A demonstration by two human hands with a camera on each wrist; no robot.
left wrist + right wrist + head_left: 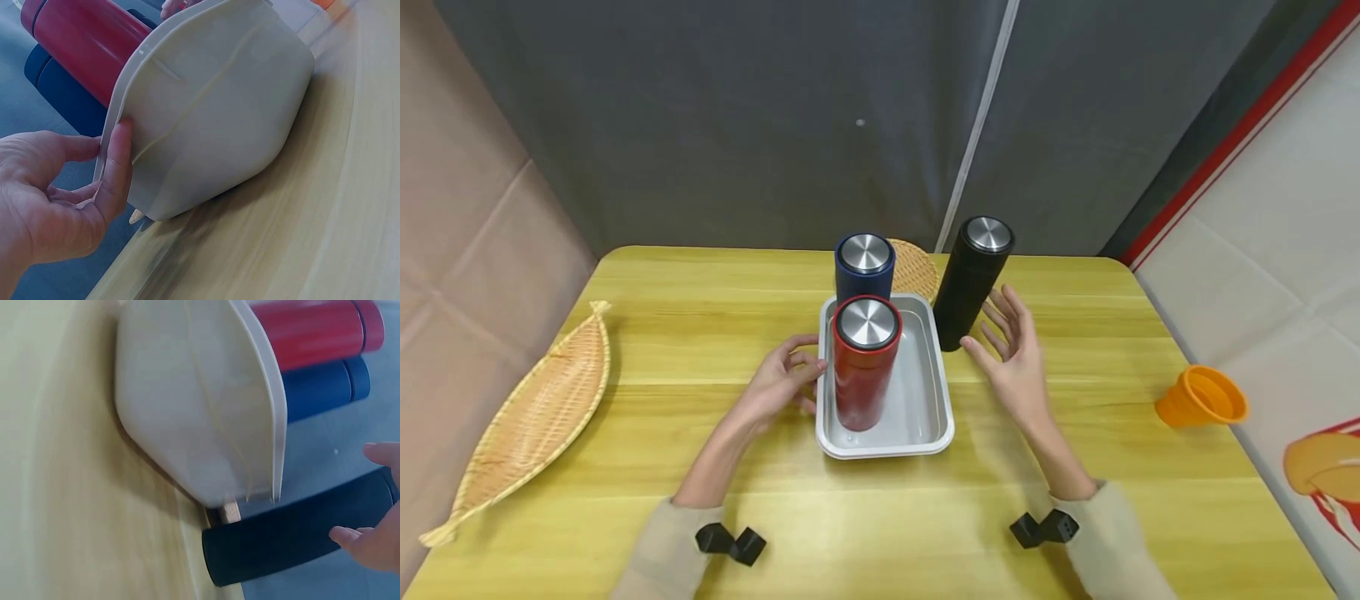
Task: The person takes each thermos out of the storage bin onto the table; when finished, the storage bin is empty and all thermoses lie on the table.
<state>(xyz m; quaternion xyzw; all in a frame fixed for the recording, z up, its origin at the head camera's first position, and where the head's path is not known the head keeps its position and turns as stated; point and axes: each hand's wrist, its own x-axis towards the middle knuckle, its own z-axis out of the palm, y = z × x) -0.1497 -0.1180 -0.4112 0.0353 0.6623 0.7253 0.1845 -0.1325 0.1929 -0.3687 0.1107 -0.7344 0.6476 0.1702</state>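
Note:
My left hand (785, 375) grips the left rim of a light grey metal tray (925, 417), thumb and fingers on either side of it in the left wrist view. A red thermos (867, 375) with a steel-topped lid stands upright in the tray. Behind it is a blue thermos (865, 267), its lower part hidden by the red one. To the tray's right, a black thermos (966, 287) stands on the table. My right hand (1015, 358) is beside the black thermos with fingers spread, fingertips close to its side and holding nothing.
A round woven mat (913, 268) lies behind the tray, partly hidden. On the left lies a long boat-shaped woven basket (542, 417). An orange cup (1198, 398) sits near the wooden table's right edge. A dark grey curtain (737, 125) hangs behind the table.

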